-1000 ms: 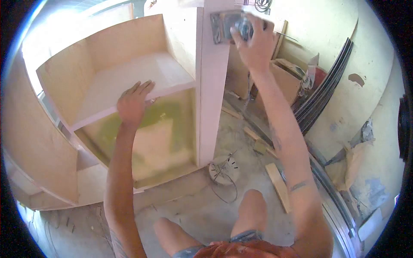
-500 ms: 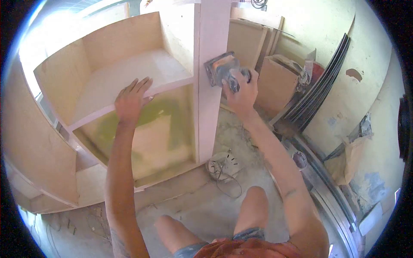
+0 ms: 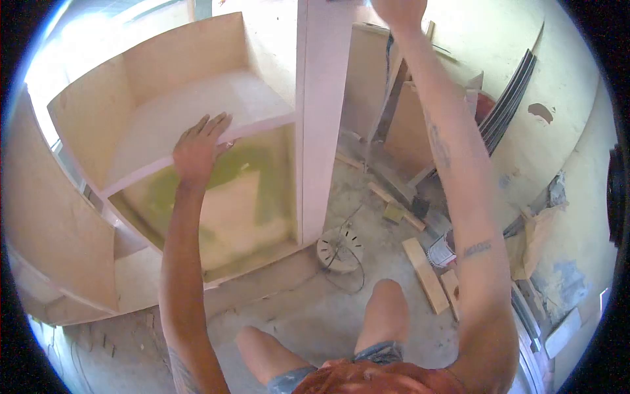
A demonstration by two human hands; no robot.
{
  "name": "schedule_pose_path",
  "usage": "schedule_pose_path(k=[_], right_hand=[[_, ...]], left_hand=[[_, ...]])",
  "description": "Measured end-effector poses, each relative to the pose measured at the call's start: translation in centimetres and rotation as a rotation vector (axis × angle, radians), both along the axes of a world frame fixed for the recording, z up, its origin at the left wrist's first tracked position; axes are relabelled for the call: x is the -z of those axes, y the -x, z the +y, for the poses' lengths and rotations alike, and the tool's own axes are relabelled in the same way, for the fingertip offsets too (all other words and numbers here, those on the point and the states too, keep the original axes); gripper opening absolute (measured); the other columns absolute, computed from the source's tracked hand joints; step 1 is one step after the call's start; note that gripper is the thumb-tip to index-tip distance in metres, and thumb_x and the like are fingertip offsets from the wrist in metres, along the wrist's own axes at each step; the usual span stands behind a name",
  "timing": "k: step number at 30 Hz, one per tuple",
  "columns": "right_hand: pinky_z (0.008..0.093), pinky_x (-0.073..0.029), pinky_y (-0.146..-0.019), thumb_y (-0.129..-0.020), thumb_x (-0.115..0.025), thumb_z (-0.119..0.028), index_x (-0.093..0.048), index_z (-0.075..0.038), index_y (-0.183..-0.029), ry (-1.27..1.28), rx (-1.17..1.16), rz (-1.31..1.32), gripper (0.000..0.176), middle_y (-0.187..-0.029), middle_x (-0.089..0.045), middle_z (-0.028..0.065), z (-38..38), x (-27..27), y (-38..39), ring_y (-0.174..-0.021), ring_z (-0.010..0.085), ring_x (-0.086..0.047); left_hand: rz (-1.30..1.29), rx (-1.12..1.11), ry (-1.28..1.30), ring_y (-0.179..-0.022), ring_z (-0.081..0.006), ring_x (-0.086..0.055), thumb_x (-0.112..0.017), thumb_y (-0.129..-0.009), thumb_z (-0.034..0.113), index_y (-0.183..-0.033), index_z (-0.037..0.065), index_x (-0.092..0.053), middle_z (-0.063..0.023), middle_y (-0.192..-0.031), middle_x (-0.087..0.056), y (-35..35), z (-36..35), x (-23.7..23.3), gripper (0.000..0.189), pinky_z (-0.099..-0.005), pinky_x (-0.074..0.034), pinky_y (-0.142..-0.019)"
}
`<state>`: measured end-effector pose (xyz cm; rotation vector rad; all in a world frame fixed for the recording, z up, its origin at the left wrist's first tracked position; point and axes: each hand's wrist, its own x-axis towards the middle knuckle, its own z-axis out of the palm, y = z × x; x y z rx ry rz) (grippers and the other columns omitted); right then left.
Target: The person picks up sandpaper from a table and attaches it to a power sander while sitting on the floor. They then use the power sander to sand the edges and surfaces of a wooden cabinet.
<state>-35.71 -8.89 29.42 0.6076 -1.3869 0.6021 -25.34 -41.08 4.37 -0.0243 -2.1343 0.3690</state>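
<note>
While pressing down with fingertips [image 3: 220, 120] flat and loosely together, rests left hand [image 3: 197, 151] on the near edge of the plywood shelf [image 3: 197, 98] inside the cabinet [image 3: 65, 217]. Holds right hand [image 3: 398, 10] high, just right of the upright panel [image 3: 321, 118]; fingers cut off at the top, cannot tell. Wood offcuts [image 3: 425, 272] on the floor, near right.

workshop | raw plywood cabinet [image 3: 197, 98] | wood offcuts [image 3: 425, 284] on dusty floor [image 3: 315, 322]

Shelf bay [image 3: 190, 111] lies open; the upright panel [image 3: 321, 131] walls its right.
</note>
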Motion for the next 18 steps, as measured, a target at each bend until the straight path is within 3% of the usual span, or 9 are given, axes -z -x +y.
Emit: schedule_pose_path(k=[5, 8, 10, 12, 18], right_hand=[[0.0457, -0.05, -0.087, -0.077, -0.073, -0.021, -0.055, -0.012, -0.123, 0.04, -0.006, -0.054, 0.05, -0.113, -0.055, 0.0203, -0.3, -0.5, -0.2, -0.098, 0.0384, -0.06], [0.0471, -0.048, -0.09, -0.077, -0.074, -0.022, -0.054, -0.01, -0.124, -0.027, 0.0, -0.068, 0.052, -0.119, -0.054, 0.0204, 0.4, 4.3, 0.5, -0.101, 0.0367, -0.06], [0.0472, -0.043, -0.1, -0.077, -0.075, -0.024, -0.054, -0.013, -0.124, -0.1, 0.061, -0.098, 0.053, -0.13, -0.052, 0.0152, 0.9, 8.6, 0.3, -0.118, 0.0313, -0.052], [0.0493, -0.043, -0.095, -0.075, -0.076, -0.033, -0.06, -0.018, -0.12, -0.027, 0.058, -0.036, 0.049, -0.116, -0.053, 0.0234, 0.8, 13.4, 2.2, -0.112, 0.0421, -0.049], [0.0471, -0.046, -0.092, -0.069, -0.08, -0.031, -0.063, -0.019, -0.112, -0.023, -0.002, -0.248, 0.047, -0.12, -0.049, 0.0203, 1.3, 25.0, 1.3, -0.112, 0.0389, -0.05]], left_hand=[[-0.05, -0.035, -0.005, -0.119, -0.0166, -0.057, -0.074, -0.073, 0.039, -0.129, 0.028, -0.057, 0.0111, -0.131, -0.059, -0.9, 0.9, -0.7, 0.06, -0.0329, -0.05, -0.093], [-0.057, -0.045, 0.001, -0.119, -0.0168, -0.057, -0.074, -0.073, 0.038, -0.128, 0.027, -0.058, 0.0096, -0.13, -0.06, -0.9, 0.9, -0.7, 0.058, -0.0328, -0.05, -0.093], [-0.022, -0.02, -0.012, -0.118, -0.0167, -0.058, -0.074, -0.072, 0.039, -0.127, 0.027, -0.059, 0.0093, -0.128, -0.061, -0.9, 0.9, -0.6, 0.058, -0.0324, -0.05, -0.091], [0.007, 0.001, 0.002, -0.117, -0.0166, -0.059, -0.074, -0.072, 0.04, -0.126, 0.027, -0.059, 0.0098, -0.128, -0.061, -0.5, 0.5, -0.4, 0.058, -0.0322, -0.05, -0.091], [0.037, -0.011, 0.047, -0.116, -0.0152, -0.06, -0.072, -0.071, 0.043, -0.125, 0.028, -0.06, 0.0115, -0.127, -0.061, -0.2, 0.4, -0.2, 0.058, -0.0316, -0.051, -0.09]])
